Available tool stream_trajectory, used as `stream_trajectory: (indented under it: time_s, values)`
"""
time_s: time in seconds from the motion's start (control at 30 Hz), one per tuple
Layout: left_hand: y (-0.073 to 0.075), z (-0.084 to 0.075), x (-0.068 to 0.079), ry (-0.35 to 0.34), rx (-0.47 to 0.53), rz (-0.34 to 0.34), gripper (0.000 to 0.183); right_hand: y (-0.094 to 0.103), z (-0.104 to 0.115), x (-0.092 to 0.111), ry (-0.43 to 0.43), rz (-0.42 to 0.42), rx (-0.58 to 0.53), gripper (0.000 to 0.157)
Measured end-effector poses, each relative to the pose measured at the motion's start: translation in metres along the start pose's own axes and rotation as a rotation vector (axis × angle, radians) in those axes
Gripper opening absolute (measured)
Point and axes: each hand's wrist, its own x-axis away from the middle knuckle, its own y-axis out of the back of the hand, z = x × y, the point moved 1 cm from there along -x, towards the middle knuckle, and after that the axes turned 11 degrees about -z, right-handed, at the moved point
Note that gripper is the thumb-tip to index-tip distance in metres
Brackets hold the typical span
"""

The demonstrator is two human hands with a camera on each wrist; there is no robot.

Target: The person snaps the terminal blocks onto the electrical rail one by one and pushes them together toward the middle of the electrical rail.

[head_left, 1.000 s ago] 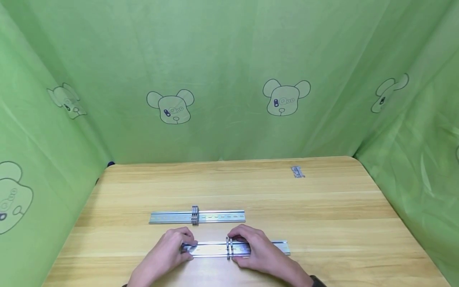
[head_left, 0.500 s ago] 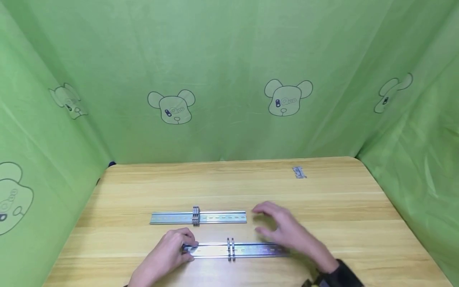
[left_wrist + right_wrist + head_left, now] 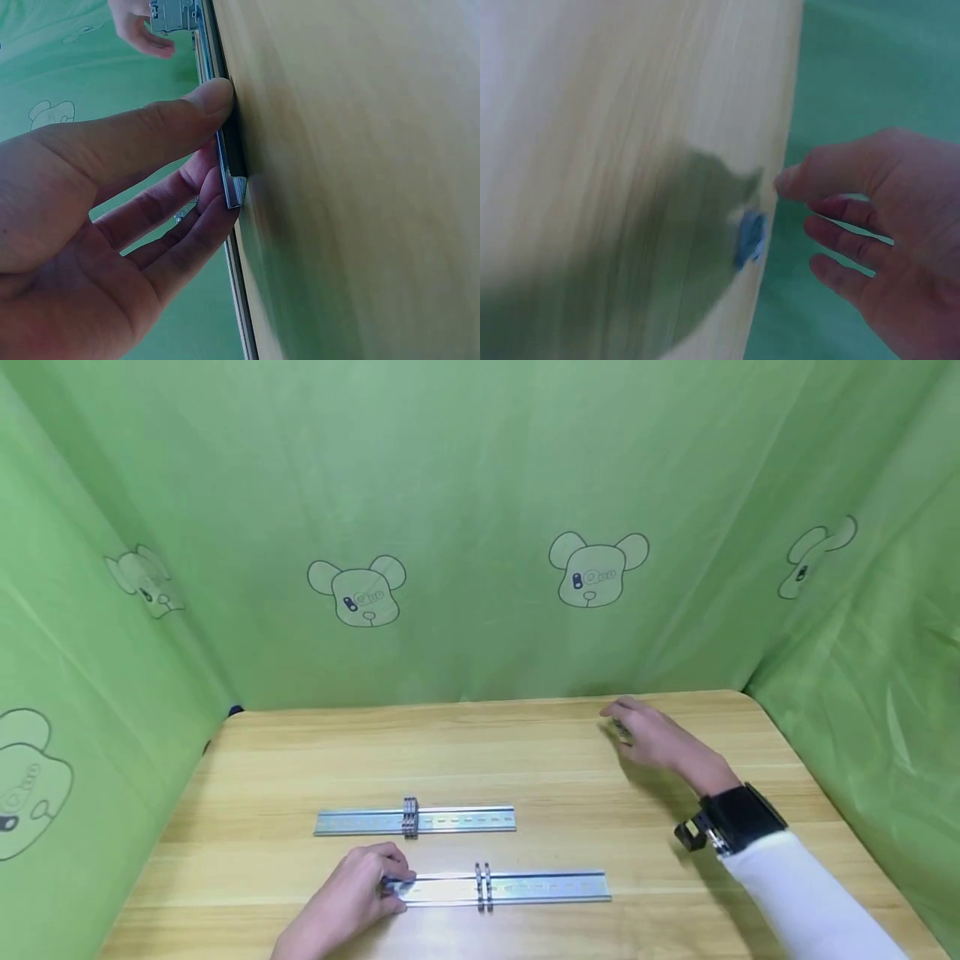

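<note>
My left hand (image 3: 352,889) pinches the left end of the nearer slotted metal DIN rail (image 3: 551,887). In the left wrist view, the thumb lies on one edge and the fingers on the other edge of the rail (image 3: 223,146). Two thin grey terminal blocks (image 3: 484,887) stand across this rail near its middle, a narrow gap between them. At the back right, my right hand (image 3: 652,737) hovers over a small grey block (image 3: 751,238), fingers loosely bent. The right wrist view shows thumb and fingers apart from it; the block is blurred there.
A second DIN rail (image 3: 465,819) lies farther back, with several grey terminal blocks (image 3: 410,818) packed together on it. The wooden table (image 3: 262,760) ends at a green curtain (image 3: 465,635) behind and at both sides.
My right hand has left the terminal blocks on the near rail and moved back and right to the small grey block. The left hand keeps its pinch on the rail end.
</note>
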Motion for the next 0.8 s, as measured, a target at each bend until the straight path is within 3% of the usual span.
stream_trajectory:
  time_s: [0.2, 0.43, 0.63, 0.8]
  values:
    - [0.002, 0.001, -0.001, 0.002, 0.0, 0.011, 0.025, -0.013, -0.031, -0.009, -0.009, 0.079, 0.043, 0.06]
    - [0.0, 0.0, -0.001, 0.028, 0.006, 0.033, 0.024, -0.01, -0.035, -0.011, -0.068, 0.161, 0.055, 0.069]
    - [-0.002, 0.004, -0.001, 0.007, -0.016, -0.002, 0.025, -0.011, -0.034, -0.012, 0.009, 0.109, 0.028, 0.048]
    - [-0.002, 0.004, 0.001, -0.006, -0.022, -0.022, 0.025, -0.008, -0.023, 0.0, 0.009, 0.039, -0.015, 0.053]
